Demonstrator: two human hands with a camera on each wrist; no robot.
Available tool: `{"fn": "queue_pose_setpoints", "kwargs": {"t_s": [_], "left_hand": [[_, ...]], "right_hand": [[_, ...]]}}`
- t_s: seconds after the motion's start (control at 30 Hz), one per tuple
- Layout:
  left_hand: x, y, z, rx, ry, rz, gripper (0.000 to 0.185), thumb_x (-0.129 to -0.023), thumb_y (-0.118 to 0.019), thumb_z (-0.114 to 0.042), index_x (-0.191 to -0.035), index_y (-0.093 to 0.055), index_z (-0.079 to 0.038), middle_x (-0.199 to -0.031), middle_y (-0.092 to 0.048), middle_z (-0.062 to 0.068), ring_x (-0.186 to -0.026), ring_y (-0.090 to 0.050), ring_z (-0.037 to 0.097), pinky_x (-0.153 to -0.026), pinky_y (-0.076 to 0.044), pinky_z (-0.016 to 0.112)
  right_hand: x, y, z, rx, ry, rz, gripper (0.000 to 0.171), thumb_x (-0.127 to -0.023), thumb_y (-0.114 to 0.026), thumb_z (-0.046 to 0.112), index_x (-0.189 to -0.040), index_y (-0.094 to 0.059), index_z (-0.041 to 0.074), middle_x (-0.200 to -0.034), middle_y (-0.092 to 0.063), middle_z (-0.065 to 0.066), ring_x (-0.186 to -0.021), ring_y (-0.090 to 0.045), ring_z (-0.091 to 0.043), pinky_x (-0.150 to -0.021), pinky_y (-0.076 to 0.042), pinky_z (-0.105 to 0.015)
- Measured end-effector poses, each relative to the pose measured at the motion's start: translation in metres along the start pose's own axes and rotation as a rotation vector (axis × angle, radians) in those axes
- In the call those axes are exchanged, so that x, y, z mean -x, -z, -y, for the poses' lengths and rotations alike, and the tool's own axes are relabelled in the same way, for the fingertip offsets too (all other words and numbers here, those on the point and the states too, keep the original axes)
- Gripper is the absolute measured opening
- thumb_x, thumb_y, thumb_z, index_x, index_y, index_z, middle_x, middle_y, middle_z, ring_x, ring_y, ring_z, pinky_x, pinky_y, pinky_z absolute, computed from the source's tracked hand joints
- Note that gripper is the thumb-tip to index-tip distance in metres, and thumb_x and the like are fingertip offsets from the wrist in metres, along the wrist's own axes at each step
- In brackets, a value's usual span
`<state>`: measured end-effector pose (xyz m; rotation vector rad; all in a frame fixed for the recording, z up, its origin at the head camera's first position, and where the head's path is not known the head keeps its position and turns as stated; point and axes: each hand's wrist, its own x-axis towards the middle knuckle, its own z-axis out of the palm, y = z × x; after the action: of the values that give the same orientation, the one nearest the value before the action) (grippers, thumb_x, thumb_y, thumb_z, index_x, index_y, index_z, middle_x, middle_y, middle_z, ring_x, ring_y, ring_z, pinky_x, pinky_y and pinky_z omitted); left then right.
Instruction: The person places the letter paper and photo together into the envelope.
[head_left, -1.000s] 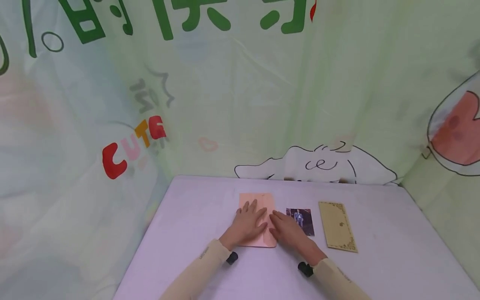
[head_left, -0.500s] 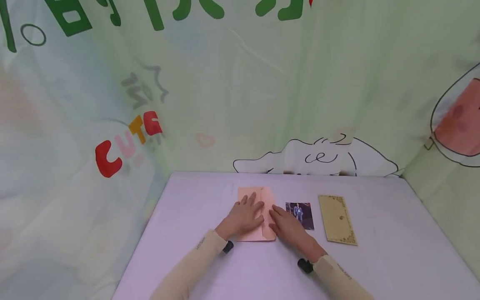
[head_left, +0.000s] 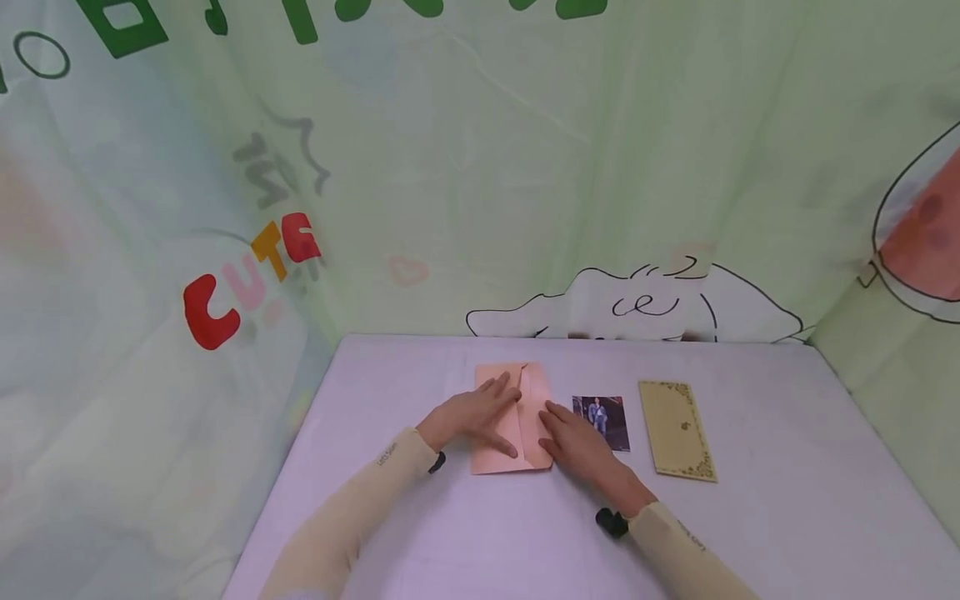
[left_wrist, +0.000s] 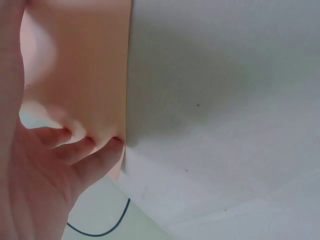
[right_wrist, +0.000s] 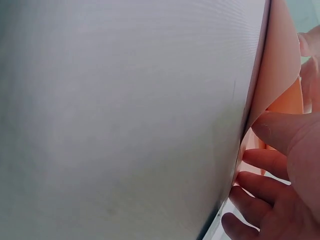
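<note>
A pink paper envelope (head_left: 495, 446) lies on the table with its flap (head_left: 536, 387) along the right side, a little lifted from the body. My left hand (head_left: 468, 414) rests on the envelope's left part with its fingers spread; in the left wrist view its fingertips (left_wrist: 116, 142) touch the paper. At the flap's right edge is my right hand (head_left: 581, 446). Its thumb (right_wrist: 272, 125) and fingers touch that edge in the right wrist view. Just beyond the right hand lies a small photo (head_left: 611, 421) of a person.
Right of the photo lies a tan card (head_left: 675, 429) with ornate corner patterns. All of it sits on a pale lilac table (head_left: 450, 542). A printed curtain (head_left: 480, 167) hangs behind the table and at its sides. Small black devices are strapped at both wrists.
My left hand has slid left off the flap's edge toward the envelope's left side, uncovering more of the flap. My right hand stays at the right edge. The head view tilts slightly down.
</note>
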<state>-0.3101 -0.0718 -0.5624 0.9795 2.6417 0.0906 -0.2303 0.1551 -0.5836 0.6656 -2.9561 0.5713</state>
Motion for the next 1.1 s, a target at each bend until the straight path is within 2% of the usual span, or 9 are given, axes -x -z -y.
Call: {"fn": "queue_pose_setpoints", "kwargs": {"t_s": [0.2,0.37,0.53,0.67,0.73,0.9,1.1], "left_hand": [[0.002,0.002,-0.003,-0.014,-0.012,-0.015,0.113,-0.073,-0.067,-0.08,-0.16,-0.022,-0.024,-0.171,-0.004,0.012,-0.156,-0.019,0.033,-0.111,-0.043,0.047],[0.004,0.005,-0.008,-0.027,-0.014,-0.025,0.108,-0.072,-0.069,-0.079,-0.156,-0.027,-0.025,-0.17,-0.009,0.016,-0.154,-0.023,0.036,-0.107,-0.047,0.048],[0.006,0.007,-0.01,-0.042,-0.019,-0.025,0.108,-0.071,-0.07,-0.079,-0.155,-0.028,-0.025,-0.169,-0.01,0.017,-0.153,-0.025,0.037,-0.104,-0.049,0.048],[0.007,0.008,-0.01,-0.053,-0.022,-0.03,0.106,-0.071,-0.07,-0.079,-0.153,-0.03,-0.025,-0.169,-0.012,0.017,-0.153,-0.026,0.037,-0.1,-0.052,0.048],[0.007,0.009,-0.01,-0.053,-0.022,-0.031,0.106,-0.071,-0.07,-0.079,-0.153,-0.03,-0.025,-0.169,-0.012,0.018,-0.152,-0.027,0.038,-0.1,-0.052,0.048],[0.007,0.007,-0.008,-0.049,-0.014,-0.024,0.109,-0.071,-0.069,-0.081,-0.155,-0.028,-0.026,-0.169,-0.011,0.017,-0.154,-0.024,0.037,-0.103,-0.05,0.048],[0.004,0.003,-0.008,-0.036,-0.021,-0.036,0.106,-0.07,-0.07,-0.08,-0.153,-0.03,-0.027,-0.169,-0.011,0.017,-0.153,-0.025,0.037,-0.103,-0.05,0.048]], "right_hand": [[0.0,0.003,-0.002,-0.085,-0.063,0.061,0.055,-0.099,-0.063,0.023,-0.144,-0.049,-0.004,-0.155,-0.042,-0.023,-0.142,-0.043,-0.042,-0.113,-0.036,-0.056],[0.002,0.009,-0.012,-0.18,-0.076,0.03,0.052,-0.1,-0.063,0.025,-0.142,-0.052,-0.002,-0.154,-0.043,-0.024,-0.141,-0.044,-0.043,-0.111,-0.038,-0.058],[0.004,0.027,-0.032,-0.204,-0.207,-0.058,0.05,-0.099,-0.065,0.024,-0.14,-0.052,0.0,-0.144,-0.051,-0.026,-0.132,-0.051,-0.043,-0.107,-0.042,-0.058],[0.008,0.042,-0.054,-0.129,-0.334,-0.102,0.056,-0.1,-0.064,0.022,-0.144,-0.044,-0.006,-0.143,-0.046,-0.032,-0.129,-0.049,-0.048,-0.106,-0.041,-0.06],[0.011,0.046,-0.064,-0.096,-0.405,-0.079,0.063,-0.1,-0.063,0.023,-0.148,-0.037,-0.007,-0.146,-0.039,-0.035,-0.131,-0.043,-0.05,-0.107,-0.039,-0.061],[0.015,0.048,-0.078,-0.067,-0.509,0.021,0.08,-0.098,-0.066,0.027,-0.151,-0.022,-0.014,-0.149,-0.025,-0.042,-0.132,-0.032,-0.056,-0.108,-0.035,-0.064],[0.013,0.048,-0.093,-0.077,-0.542,0.094,0.083,-0.094,-0.07,0.03,-0.147,-0.026,-0.017,-0.144,-0.024,-0.046,-0.128,-0.031,-0.057,-0.107,-0.035,-0.066]]}}
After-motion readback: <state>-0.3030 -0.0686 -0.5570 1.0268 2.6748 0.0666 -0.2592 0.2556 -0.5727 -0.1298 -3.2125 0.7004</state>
